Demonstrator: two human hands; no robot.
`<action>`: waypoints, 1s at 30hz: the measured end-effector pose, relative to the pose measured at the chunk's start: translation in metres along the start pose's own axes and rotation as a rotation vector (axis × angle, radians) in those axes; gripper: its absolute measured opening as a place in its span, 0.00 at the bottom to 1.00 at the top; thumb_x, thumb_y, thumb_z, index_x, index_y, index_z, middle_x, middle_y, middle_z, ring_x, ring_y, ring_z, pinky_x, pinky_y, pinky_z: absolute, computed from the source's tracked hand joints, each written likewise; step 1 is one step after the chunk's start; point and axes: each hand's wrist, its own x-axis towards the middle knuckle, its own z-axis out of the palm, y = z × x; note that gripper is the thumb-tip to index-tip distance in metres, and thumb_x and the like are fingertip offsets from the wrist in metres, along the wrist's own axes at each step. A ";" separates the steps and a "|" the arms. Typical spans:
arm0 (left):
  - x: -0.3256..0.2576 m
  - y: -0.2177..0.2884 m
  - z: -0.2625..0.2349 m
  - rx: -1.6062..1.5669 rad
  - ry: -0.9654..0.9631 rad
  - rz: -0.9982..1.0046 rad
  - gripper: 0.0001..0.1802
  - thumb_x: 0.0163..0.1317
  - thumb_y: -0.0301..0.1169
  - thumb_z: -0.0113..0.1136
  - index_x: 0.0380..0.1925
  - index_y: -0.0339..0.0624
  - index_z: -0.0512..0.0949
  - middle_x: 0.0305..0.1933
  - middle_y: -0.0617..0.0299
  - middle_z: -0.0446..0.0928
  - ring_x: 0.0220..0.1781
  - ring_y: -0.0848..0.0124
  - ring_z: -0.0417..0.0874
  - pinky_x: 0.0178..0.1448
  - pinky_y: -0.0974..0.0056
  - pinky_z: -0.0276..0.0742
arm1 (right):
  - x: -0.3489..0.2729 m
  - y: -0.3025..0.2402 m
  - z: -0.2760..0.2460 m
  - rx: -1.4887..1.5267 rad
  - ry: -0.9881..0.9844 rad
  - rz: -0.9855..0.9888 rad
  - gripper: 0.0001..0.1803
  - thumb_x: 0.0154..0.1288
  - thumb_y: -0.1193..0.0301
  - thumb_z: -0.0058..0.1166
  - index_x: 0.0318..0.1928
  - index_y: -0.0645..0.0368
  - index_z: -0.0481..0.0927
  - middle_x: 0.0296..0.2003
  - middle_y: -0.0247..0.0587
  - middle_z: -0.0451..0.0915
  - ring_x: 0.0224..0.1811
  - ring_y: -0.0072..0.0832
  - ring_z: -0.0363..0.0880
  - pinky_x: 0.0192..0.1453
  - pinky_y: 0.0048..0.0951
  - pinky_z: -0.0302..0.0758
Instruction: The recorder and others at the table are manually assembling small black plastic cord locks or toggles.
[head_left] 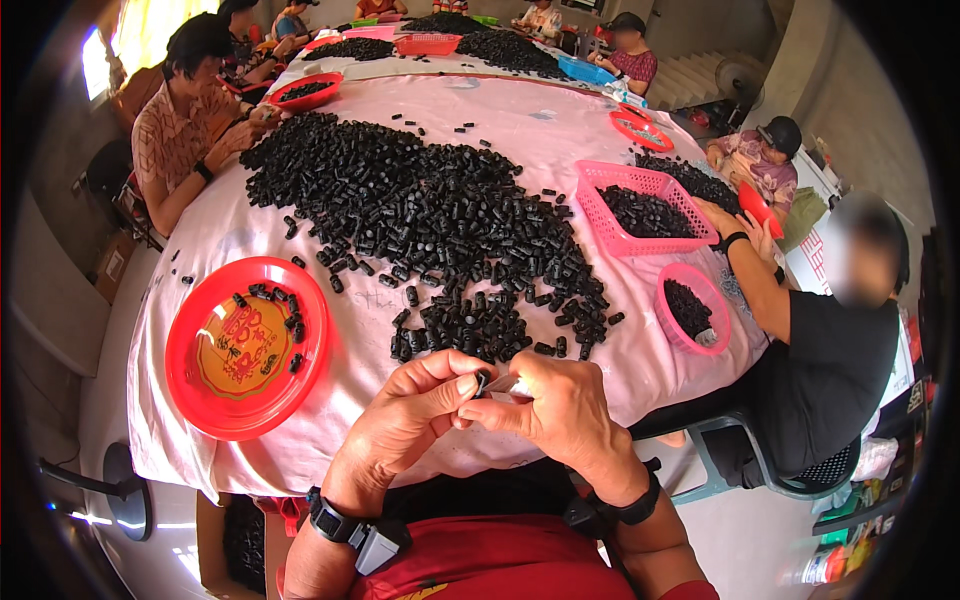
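My left hand (pixel 412 402) is closed, pinching a small black plastic piece (pixel 483 380) between thumb and fingers at the near edge of the table. Close against it, my right hand (pixel 563 408) is also closed, its thumb and forefinger meeting around a small pale piece (pixel 519 389) whose kind I cannot make out. Just beyond both hands spreads a large heap of small black cylindrical plastic parts (pixel 400 205). To the left, a round red tray (pixel 183 352) holds several of the same black parts along its far and right sides.
A pink rectangular basket (pixel 592 208) and a round pink basket (pixel 668 322), both with black parts, stand right. A person in black (pixel 835 370) sits close on that side. Another (pixel 180 130) works at far left. A pink cloth (pixel 365 320) covers the table.
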 end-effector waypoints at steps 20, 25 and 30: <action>0.000 0.005 0.004 0.007 0.098 -0.023 0.09 0.70 0.32 0.59 0.46 0.41 0.77 0.37 0.67 0.78 0.34 0.80 0.76 0.41 0.75 0.74 | -0.001 0.001 0.005 0.445 0.016 -0.116 0.20 0.58 0.79 0.60 0.52 0.58 0.76 0.30 0.38 0.84 0.22 0.26 0.80 0.28 0.25 0.78; 0.000 0.004 -0.001 0.008 0.086 -0.025 0.10 0.70 0.34 0.58 0.46 0.41 0.77 0.36 0.66 0.79 0.33 0.79 0.76 0.41 0.74 0.74 | 0.000 -0.002 -0.002 0.441 -0.056 0.002 0.18 0.59 0.77 0.62 0.51 0.59 0.76 0.29 0.39 0.84 0.23 0.27 0.82 0.28 0.25 0.78; 0.001 0.003 -0.004 -0.051 0.021 0.021 0.11 0.69 0.33 0.59 0.47 0.40 0.76 0.38 0.63 0.81 0.35 0.74 0.79 0.42 0.71 0.74 | -0.001 0.000 0.004 0.463 0.088 -0.025 0.14 0.63 0.75 0.61 0.47 0.62 0.75 0.31 0.42 0.84 0.29 0.26 0.86 0.30 0.25 0.78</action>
